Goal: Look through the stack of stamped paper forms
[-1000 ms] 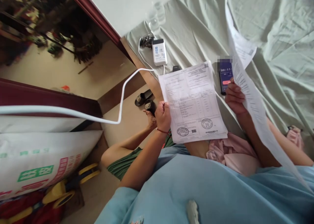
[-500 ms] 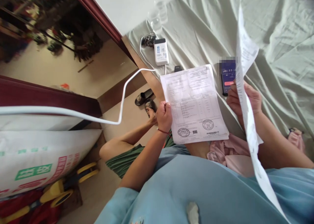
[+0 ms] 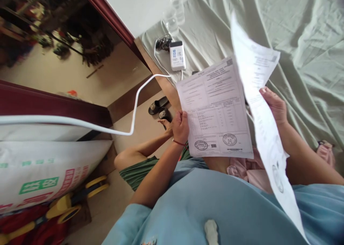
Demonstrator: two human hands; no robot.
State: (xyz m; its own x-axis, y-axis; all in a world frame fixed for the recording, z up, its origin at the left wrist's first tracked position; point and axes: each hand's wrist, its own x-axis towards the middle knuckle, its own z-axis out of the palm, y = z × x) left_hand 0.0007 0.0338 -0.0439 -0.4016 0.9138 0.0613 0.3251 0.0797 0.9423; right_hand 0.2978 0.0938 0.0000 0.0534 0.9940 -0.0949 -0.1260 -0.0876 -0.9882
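Observation:
Printed papers with two oval stamps, a stack of sheets [image 3: 212,112], lie slanted above my lap. My left hand [image 3: 180,126] pinches their left edge, thumb on top. On the other side, my right hand [image 3: 274,105] grips a separate loose sheet [image 3: 259,105] by its right edge. That sheet stands nearly upright, curved and seen at a steep angle, with print and a stamp near its lower end. Its left side overlaps the right edge of the stack. Some fingers of my right hand are hidden behind it.
A white power bank [image 3: 177,57] lies on the pale green bedsheet [image 3: 209,30], near clear cups [image 3: 174,17]. A white cable [image 3: 134,109] crosses on the left. Below are slippers [image 3: 158,107], a printed white sack [image 3: 48,173] and yellow-wheeled equipment [image 3: 64,205].
My right hand's loose sheet has swung left toward the stack, turning more of its printed face into view. It now covers the phone seen earlier. My left hand has stayed nearly still.

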